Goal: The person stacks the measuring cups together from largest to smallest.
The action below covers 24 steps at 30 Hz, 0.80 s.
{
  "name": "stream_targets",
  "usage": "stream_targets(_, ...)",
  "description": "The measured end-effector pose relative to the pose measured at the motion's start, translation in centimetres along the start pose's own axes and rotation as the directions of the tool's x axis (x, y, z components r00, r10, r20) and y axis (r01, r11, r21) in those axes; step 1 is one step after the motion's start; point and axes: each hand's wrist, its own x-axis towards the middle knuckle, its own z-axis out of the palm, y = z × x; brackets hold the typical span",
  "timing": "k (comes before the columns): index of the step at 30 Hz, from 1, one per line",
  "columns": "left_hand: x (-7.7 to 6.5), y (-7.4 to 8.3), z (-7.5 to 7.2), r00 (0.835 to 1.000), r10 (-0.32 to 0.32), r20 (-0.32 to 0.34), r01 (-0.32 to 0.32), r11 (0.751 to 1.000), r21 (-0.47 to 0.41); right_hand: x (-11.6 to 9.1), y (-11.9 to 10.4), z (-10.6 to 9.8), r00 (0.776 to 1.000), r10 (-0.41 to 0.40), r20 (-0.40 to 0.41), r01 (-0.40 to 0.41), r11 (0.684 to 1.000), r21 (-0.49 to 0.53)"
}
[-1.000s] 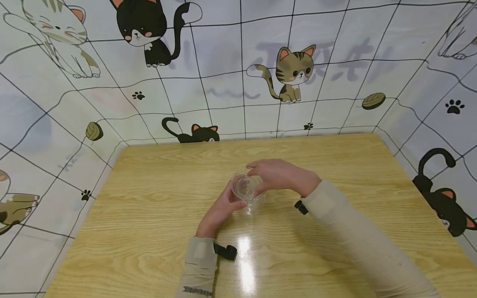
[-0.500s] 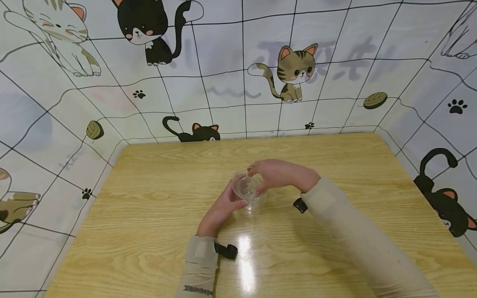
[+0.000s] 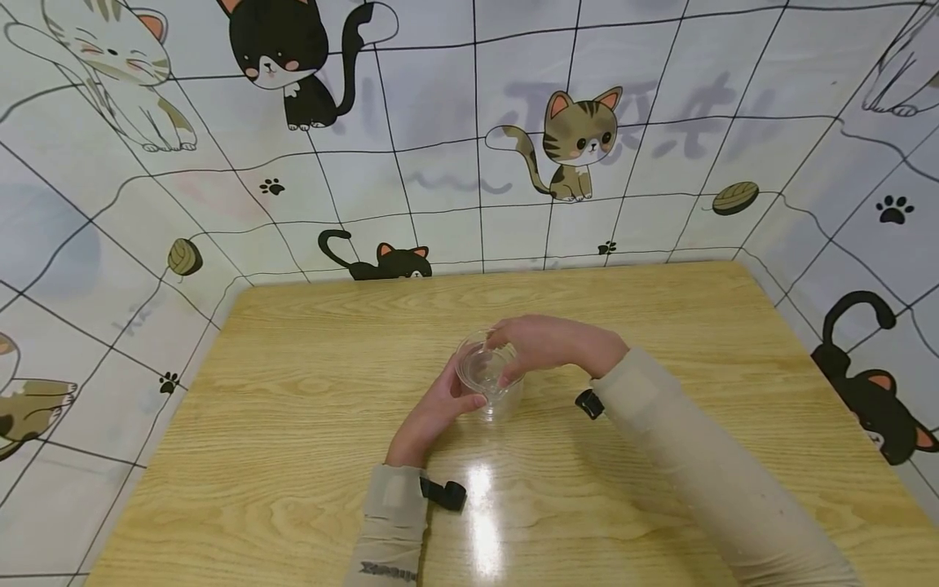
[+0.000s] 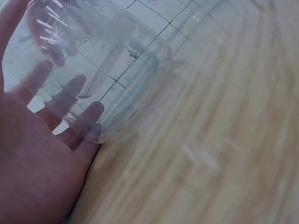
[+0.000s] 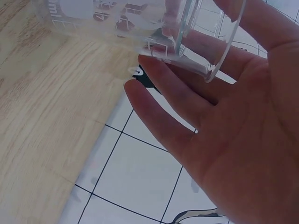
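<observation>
A clear graduated beaker (image 3: 493, 406) stands upright on the wooden table, near its middle. My left hand (image 3: 445, 397) holds it from the left, thumb in front; in the left wrist view the fingers (image 4: 70, 91) wrap round the lower wall. From the right, my right hand (image 3: 550, 346) reaches over the top and pinches a second clear glass piece (image 3: 480, 364) at the beaker's mouth. In the right wrist view, that piece's wide rim (image 5: 229, 44) stands out beyond the beaker's own rim (image 5: 184, 30). Two right fingers extend loosely beside the wall.
The wooden table (image 3: 323, 383) spreads round both hands, with a bright light reflection in front of the beaker. A white gridded sheet with cartoon cats (image 3: 579, 147) hangs behind the table and along both sides. Both forearms wear beige sleeves (image 3: 697, 456) with black wrist cameras (image 3: 443, 494).
</observation>
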Motion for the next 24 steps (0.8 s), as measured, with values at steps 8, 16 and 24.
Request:
stream_targets(8, 0.0, -0.1, 0.0, 1.0, 0.003, -0.001, -0.003, 1.0, 0.007, 0.0, 0.5, 0.2, 0.999, 0.014, 0.03, -0.017, 0.994, 0.104)
stream_targets(16, 0.0, -0.1, 0.0, 1.0, 0.023, 0.001, -0.023, 1.0, 0.011, -0.4, 0.3, 0.1, 0.999, 0.023, 0.026, -0.026, 0.994, 0.103)
stream_targets(24, -0.1, 0.3, 0.2, 0.999, 0.033, 0.016, -0.033, 0.999, 0.01, -0.5, -0.5, 0.1, 0.999, 0.038, -0.017, -0.039, 0.998, -0.059)
